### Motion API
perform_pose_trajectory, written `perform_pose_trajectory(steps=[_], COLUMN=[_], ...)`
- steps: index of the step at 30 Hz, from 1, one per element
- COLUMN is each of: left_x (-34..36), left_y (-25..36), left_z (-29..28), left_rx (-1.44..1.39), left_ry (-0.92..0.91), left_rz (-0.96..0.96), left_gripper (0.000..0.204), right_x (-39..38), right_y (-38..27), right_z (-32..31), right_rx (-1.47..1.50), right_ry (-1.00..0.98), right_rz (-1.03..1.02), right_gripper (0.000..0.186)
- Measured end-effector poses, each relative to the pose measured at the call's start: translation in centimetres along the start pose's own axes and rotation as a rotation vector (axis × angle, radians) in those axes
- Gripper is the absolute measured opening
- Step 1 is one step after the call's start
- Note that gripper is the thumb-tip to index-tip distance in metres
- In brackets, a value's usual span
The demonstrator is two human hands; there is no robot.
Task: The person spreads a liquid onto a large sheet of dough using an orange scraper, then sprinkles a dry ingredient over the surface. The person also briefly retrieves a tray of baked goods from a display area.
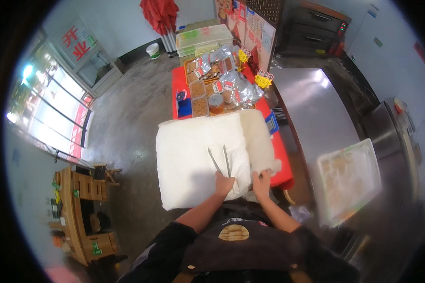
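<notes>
My left hand point(225, 183) is closed round metal tongs point(226, 158), whose two arms point away from me over a thick white quilt point(189, 155). The quilt lies across the near end of the red-covered table point(283, 172) and hangs toward me. Along its right side runs a cream cloth cover point(259, 137), its near corner bunched up. My right hand point(261, 183) is closed at this corner, fingers pinched together at the edge of the cloth. What lies under the quilt is hidden.
Past the quilt stand clear tubs of crumbly brown food point(199, 104), a jar point(216, 104) and silver foil packets point(243, 89). On the right, a steel counter point(316, 104) carries a white-rimmed tray point(347, 179). A wooden desk point(82, 207) stands at the left.
</notes>
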State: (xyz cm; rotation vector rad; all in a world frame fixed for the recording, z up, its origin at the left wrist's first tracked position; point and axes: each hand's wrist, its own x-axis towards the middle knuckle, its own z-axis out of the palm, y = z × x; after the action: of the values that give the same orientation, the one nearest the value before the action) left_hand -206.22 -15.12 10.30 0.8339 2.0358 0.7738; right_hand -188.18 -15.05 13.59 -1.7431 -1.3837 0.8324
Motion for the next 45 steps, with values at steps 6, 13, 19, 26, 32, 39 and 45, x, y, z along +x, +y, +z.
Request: perform_pose_trajectory(steps=[6,13,19,26,32,39,45], left_x=[2.8,3.8,3.0,2.7,2.9,1.9,1.2], left_y=[1.0,0.4,-2.6,-3.6,-4.5,-5.0,-5.0], left_z=[-5.1,-12.9,-20.6,-22.7,-28.3,-26.6,-24.7], left_rx=[-0.262,-0.795,-1.028,-1.285,-1.406,-1.340,-1.339], left_ry=[-0.262,-0.577,-0.310,0.029,0.220,0.243,0.166], left_rz=[-0.125,0.049,-0.009,-0.091,-0.087,-0.197,-0.183], left_gripper=[0.062,0.052,0.061,0.057,0.056,0.054,0.051], right_x=[1.7,3.4,2.6,-1.9,-0.8,7.4,7.5], right_y=[-2.2,-13.1,-26.9,-28.6,-19.8,-1.7,-2.2], right_z=[6.1,8.9,18.1,22.4,19.8,19.9,24.9], right_rx=[0.320,0.180,-0.059,0.189,0.394,-0.125,-0.051], right_ry=[0.098,-0.075,-0.564,-0.822,-0.895,-0.375,-0.433], right_rz=[0.676,-0.002,-0.359,-0.731,-0.745,0.126,0.298], right_gripper=[0.087,0.061,0.044,0.048,0.044,0.082,0.089])
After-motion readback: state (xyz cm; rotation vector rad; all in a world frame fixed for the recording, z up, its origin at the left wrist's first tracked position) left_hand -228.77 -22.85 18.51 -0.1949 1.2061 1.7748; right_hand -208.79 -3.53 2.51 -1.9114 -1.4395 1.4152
